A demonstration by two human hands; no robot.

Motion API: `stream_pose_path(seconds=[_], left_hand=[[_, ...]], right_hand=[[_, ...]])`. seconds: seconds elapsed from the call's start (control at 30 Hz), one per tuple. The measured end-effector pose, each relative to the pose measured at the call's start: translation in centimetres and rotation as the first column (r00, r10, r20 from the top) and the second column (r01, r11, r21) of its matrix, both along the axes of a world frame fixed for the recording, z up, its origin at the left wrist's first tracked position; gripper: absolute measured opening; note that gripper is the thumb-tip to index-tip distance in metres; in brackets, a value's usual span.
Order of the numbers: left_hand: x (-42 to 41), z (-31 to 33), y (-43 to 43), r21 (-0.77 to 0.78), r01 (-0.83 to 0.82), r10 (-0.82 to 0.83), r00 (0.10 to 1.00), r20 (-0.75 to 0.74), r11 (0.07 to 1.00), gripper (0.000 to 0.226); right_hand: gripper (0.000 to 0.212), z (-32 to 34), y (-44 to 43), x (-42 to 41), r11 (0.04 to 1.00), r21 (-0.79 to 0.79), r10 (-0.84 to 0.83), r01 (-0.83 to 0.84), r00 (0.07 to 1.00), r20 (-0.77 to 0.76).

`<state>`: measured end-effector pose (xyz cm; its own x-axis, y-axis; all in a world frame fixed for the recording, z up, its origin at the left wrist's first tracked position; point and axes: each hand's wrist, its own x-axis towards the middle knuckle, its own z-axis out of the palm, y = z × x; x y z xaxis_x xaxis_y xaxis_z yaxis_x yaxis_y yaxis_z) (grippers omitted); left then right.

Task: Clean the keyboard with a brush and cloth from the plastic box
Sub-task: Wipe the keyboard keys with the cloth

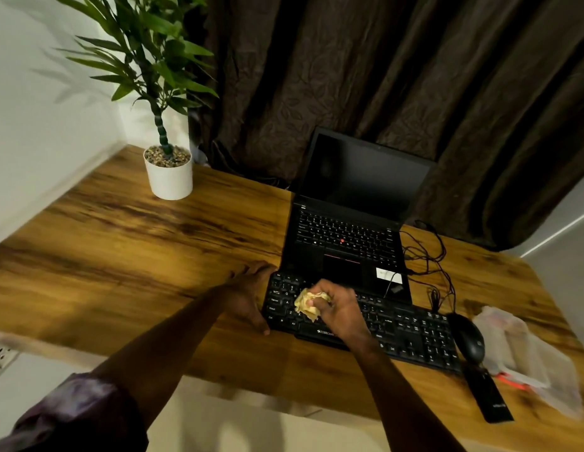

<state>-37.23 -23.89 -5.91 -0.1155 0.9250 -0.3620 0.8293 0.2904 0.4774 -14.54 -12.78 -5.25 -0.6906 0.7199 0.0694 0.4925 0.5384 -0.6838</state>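
Observation:
A black external keyboard lies on the wooden desk in front of an open laptop. My right hand grips a crumpled yellow cloth and presses it on the keys at the keyboard's left part. My left hand lies against the keyboard's left end, fingers spread along its edge. At the desk's right side sits a clear plastic box with something orange at its near edge. No brush can be made out.
The black laptop stands open behind the keyboard, with cables trailing to its right. A black mouse and a flat black device lie right of the keyboard. A potted plant stands at the back left.

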Motion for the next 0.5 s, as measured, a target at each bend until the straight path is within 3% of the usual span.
stream_pose_path(seconds=[0.5], left_hand=[[0.0, -0.2, -0.1, -0.001, 0.021, -0.021, 1.0, -0.021, 1.0, 0.147]], right_hand=[[0.015, -0.9, -2.4, -4.7, 0.997, -0.064, 0.044, -0.045, 0.999, -0.008]])
